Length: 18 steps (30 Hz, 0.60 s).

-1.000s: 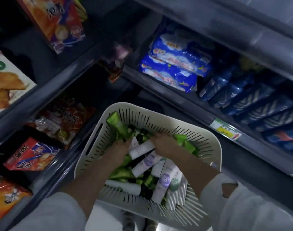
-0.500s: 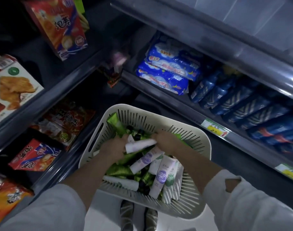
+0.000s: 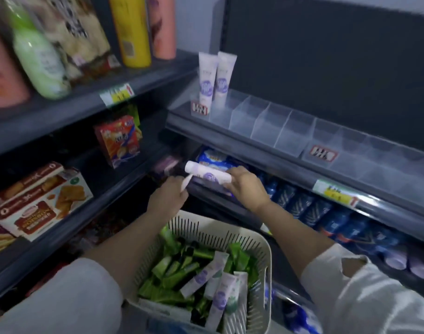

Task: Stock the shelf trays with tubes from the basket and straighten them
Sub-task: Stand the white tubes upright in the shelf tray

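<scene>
Tube (image 3: pixel 206 174): white with a round purple mark. It is held nearly level in the air, cap end to the left, above the basket (image 3: pixel 266 259) and below the tray shelf, in front of the blue packs (image 3: pixel 300 206). The right hand (image 3: pixel 248 189) grips its right end, fingers curled over the top and pinching it. The left hand (image 3: pixel 170 197) sits just beside the cap end, closed into a fist round a pale strip (image 3: pixel 185 184). That strip is blurred, and I cannot tell what it is. The nearest edge is the grey shelf rail (image 3: pixel 261 154), running down to the right just above both hands. Above the rail stand the clear shelf trays (image 3: pixel 278 127) with low divider walls and a low front lip. A dark back panel (image 3: pixel 326 56) rises well behind them, so I read open room over the walls. Two upright tubes (image 3: pixel 207 79) of the same white and purple stand side by side, touching, in the leftmost compartments. A red price tag (image 3: pixel 199 108) sits at their foot. The basket's slotted rim lies under the forearms. Green tubes (image 3: pixel 174 268) are heaped in it, with white tubes (image 3: pixel 220 294) lying aslant on the near side. To the left, dark shelves carry a biscuit box (image 3: pixel 37 203) and a red carton (image 3: pixel 120 141).
</scene>
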Each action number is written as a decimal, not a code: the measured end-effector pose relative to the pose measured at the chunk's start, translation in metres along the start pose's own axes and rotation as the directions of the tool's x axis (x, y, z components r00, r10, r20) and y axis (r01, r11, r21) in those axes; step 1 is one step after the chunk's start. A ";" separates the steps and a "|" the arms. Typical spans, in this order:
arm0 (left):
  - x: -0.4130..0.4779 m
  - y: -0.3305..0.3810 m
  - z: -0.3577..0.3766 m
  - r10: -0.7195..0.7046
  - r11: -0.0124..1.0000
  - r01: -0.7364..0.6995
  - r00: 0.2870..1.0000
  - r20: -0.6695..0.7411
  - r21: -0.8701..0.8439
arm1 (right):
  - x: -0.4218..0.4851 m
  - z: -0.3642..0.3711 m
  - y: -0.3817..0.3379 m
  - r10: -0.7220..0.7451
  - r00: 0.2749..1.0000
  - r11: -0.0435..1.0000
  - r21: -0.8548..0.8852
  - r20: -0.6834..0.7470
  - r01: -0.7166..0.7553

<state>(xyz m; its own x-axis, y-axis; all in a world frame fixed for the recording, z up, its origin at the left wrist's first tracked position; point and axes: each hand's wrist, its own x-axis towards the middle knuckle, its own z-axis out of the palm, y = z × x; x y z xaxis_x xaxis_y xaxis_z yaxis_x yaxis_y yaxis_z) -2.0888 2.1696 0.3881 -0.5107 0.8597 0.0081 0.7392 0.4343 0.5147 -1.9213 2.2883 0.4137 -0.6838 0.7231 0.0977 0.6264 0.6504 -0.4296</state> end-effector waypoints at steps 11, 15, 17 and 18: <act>0.044 0.096 -0.109 0.191 0.853 -0.359 0.891 -0.413 -0.379 | 0.027 -0.118 -0.045 0.075 0.854 0.979 0.199 -0.515 0.034; 0.069 0.132 -0.131 0.199 0.778 -0.451 0.837 -0.510 -0.437 | 0.039 -0.151 -0.044 0.158 0.783 0.948 0.313 -0.602 0.050; 0.083 0.146 -0.141 0.191 0.734 -0.466 0.840 -0.508 -0.493 | 0.051 -0.165 -0.042 0.196 0.755 0.929 0.366 -0.626 0.063; 0.090 0.152 -0.144 0.190 0.716 -0.475 0.838 -0.512 -0.512 | 0.057 -0.171 -0.040 0.201 0.749 0.928 0.368 -0.631 0.061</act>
<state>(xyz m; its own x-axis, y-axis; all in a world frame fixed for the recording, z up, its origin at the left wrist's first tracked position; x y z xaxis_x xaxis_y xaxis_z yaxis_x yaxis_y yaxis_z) -2.0856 2.2740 0.5909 -0.5124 0.6648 0.5436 0.5469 -0.2354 0.8034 -1.9215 2.3431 0.5896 -0.1502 0.8192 0.5535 0.4020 0.5621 -0.7228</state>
